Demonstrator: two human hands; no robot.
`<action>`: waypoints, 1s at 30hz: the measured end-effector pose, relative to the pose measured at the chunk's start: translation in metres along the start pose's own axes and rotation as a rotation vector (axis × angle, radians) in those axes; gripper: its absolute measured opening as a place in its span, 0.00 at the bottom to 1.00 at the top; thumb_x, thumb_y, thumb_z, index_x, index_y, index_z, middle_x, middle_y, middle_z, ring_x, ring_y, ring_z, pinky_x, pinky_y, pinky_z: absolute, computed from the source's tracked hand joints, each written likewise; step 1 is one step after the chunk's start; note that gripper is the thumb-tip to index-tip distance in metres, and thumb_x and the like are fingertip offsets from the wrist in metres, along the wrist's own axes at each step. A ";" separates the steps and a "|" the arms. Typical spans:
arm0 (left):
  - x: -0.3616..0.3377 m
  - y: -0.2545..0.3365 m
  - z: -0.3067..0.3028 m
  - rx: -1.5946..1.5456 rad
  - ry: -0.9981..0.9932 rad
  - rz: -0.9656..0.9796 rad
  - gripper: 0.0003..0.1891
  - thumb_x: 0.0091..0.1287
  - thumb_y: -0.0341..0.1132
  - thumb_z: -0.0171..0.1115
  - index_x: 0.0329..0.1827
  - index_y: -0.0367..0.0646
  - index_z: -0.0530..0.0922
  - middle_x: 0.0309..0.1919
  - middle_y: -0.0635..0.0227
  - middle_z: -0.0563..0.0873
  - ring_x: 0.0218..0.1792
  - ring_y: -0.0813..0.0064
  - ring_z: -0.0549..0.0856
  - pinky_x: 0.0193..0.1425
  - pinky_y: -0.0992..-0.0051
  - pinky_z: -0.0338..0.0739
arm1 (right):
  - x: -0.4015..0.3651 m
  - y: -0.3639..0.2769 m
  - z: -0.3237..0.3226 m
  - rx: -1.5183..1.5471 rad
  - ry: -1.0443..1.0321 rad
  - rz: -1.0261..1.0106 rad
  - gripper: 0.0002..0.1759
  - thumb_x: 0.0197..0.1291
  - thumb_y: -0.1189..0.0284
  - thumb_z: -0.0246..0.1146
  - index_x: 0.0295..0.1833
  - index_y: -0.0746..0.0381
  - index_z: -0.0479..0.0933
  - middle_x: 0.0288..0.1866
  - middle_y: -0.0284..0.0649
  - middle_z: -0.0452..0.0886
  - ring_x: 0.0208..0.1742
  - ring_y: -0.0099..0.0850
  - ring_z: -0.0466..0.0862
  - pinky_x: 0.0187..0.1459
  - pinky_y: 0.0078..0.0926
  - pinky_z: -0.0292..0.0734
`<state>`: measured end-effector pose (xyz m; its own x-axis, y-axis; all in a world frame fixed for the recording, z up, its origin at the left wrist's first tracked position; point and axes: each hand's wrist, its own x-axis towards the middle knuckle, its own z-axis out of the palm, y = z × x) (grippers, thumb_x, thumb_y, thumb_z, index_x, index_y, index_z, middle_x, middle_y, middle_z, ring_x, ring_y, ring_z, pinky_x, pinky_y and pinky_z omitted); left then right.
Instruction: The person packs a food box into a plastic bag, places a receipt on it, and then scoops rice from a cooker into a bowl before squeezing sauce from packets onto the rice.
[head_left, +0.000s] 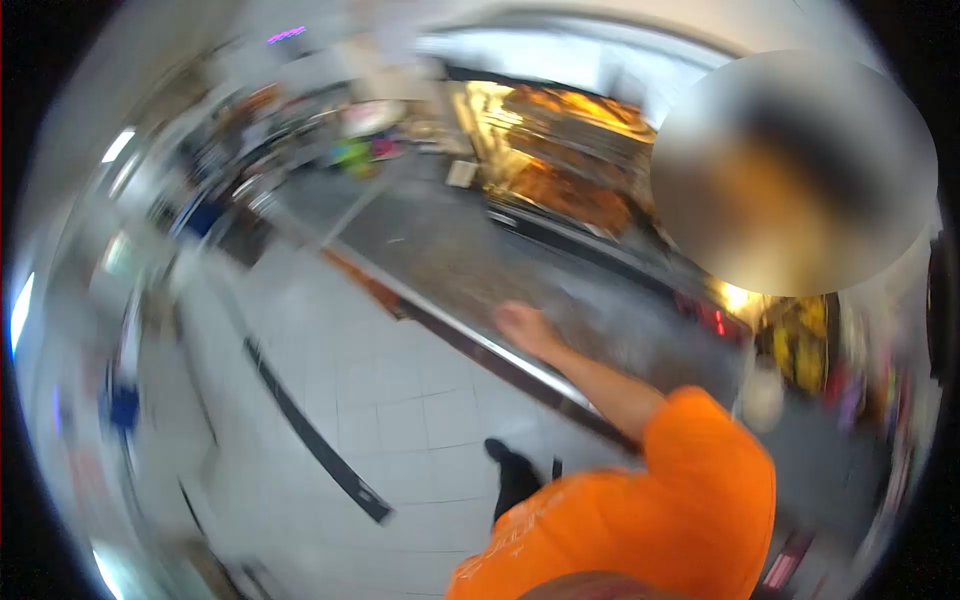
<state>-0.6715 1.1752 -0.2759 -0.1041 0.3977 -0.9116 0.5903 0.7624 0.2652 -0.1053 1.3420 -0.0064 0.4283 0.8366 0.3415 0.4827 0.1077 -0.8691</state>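
While the whole picture swims in blur, we start at the left with the pale tiled floor (pixel 400 400), a dark strip (pixel 315 445) running slantwise across it. Moving in, a black shoe (pixel 512 470) stands on those tiles, near the base of the worktop (pixel 440 250). And there's the worktop itself, a long grey slab with a metal edge, cutting from upper left down to lower right. Right on that near edge sits the right hand (pixel 525 328), touching the surface, its arm stretched out from an orange sleeve (pixel 700 460) at the lower right. The grip? Too smeared to call: fingers apart or together, I cannot tell. The left hand is out of shot. Further right, at the far side of the worktop, a lit display case (pixel 565 150) glows gold and orange, its contents too blurred to name. Small red lights (pixel 715 320) show just right of the arm.
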 end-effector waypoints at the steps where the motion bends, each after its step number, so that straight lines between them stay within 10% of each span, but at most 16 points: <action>1: 0.023 0.030 -0.020 0.019 0.004 0.040 0.24 0.64 0.49 0.65 0.57 0.44 0.75 0.39 0.64 0.82 0.38 0.67 0.81 0.36 0.66 0.76 | 0.003 0.039 0.052 0.193 -0.111 0.077 0.13 0.58 0.70 0.63 0.47 0.62 0.80 0.43 0.48 0.84 0.42 0.42 0.84 0.44 0.40 0.79; 6: 0.071 0.178 -0.120 0.053 0.010 0.089 0.22 0.65 0.47 0.64 0.57 0.44 0.74 0.40 0.64 0.82 0.36 0.69 0.81 0.31 0.69 0.74 | -0.052 0.086 0.147 -0.065 -0.902 0.132 0.13 0.53 0.65 0.66 0.43 0.58 0.84 0.41 0.46 0.86 0.43 0.41 0.85 0.48 0.42 0.79; 10: 0.114 0.292 -0.137 -0.069 0.117 0.194 0.21 0.66 0.45 0.63 0.57 0.43 0.74 0.41 0.64 0.83 0.35 0.71 0.81 0.28 0.71 0.73 | -0.126 0.105 0.006 -0.206 0.248 0.791 0.11 0.56 0.63 0.65 0.42 0.56 0.84 0.43 0.51 0.85 0.46 0.44 0.85 0.48 0.43 0.79; 12: 0.127 0.352 -0.131 -0.056 0.151 0.333 0.20 0.67 0.44 0.63 0.56 0.43 0.74 0.41 0.64 0.83 0.35 0.71 0.81 0.26 0.72 0.73 | -0.151 0.074 -0.113 -0.755 0.964 0.667 0.12 0.62 0.66 0.59 0.32 0.64 0.78 0.35 0.55 0.81 0.39 0.52 0.82 0.40 0.48 0.76; 14: 0.116 0.415 -0.101 0.062 0.108 0.524 0.20 0.67 0.42 0.63 0.57 0.42 0.74 0.43 0.65 0.82 0.35 0.72 0.81 0.26 0.74 0.72 | -0.212 0.101 -0.218 -0.775 1.592 0.947 0.12 0.61 0.66 0.58 0.45 0.63 0.75 0.38 0.53 0.81 0.40 0.53 0.81 0.41 0.49 0.75; 16: 0.098 0.476 -0.055 0.228 0.014 0.748 0.18 0.68 0.39 0.63 0.56 0.40 0.75 0.44 0.63 0.82 0.35 0.72 0.82 0.30 0.76 0.74 | -0.255 0.076 -0.297 -1.229 1.354 1.429 0.22 0.63 0.67 0.58 0.63 0.55 0.72 0.53 0.49 0.80 0.54 0.47 0.79 0.54 0.47 0.75; 21: 0.049 0.569 0.072 0.553 -0.250 1.087 0.11 0.68 0.33 0.63 0.49 0.35 0.79 0.39 0.63 0.84 0.38 0.73 0.85 0.42 0.74 0.80 | -0.319 0.077 -0.405 -0.964 0.613 1.803 0.19 0.59 0.67 0.61 0.57 0.52 0.80 0.56 0.44 0.83 0.57 0.44 0.83 0.58 0.44 0.75; 27: -0.133 0.631 0.207 0.587 -0.642 1.225 0.10 0.70 0.33 0.63 0.48 0.37 0.83 0.38 0.66 0.87 0.40 0.79 0.83 0.46 0.77 0.77 | -0.181 0.002 -0.331 -0.941 0.517 1.497 0.16 0.55 0.62 0.60 0.43 0.59 0.86 0.43 0.50 0.86 0.45 0.50 0.86 0.50 0.47 0.79; 30: -0.220 0.643 0.223 0.471 -0.859 1.219 0.13 0.71 0.37 0.61 0.48 0.35 0.82 0.37 0.68 0.85 0.40 0.79 0.82 0.49 0.76 0.76 | -0.085 -0.016 -0.239 -0.392 0.545 0.765 0.16 0.51 0.73 0.59 0.45 0.59 0.85 0.43 0.49 0.86 0.43 0.49 0.85 0.48 0.44 0.78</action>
<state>-0.0904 1.4645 0.0251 0.9794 0.1078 -0.1708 0.1796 -0.0785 0.9806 0.0335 1.1407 0.0639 0.9696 0.2383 -0.0555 0.1077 -0.6192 -0.7778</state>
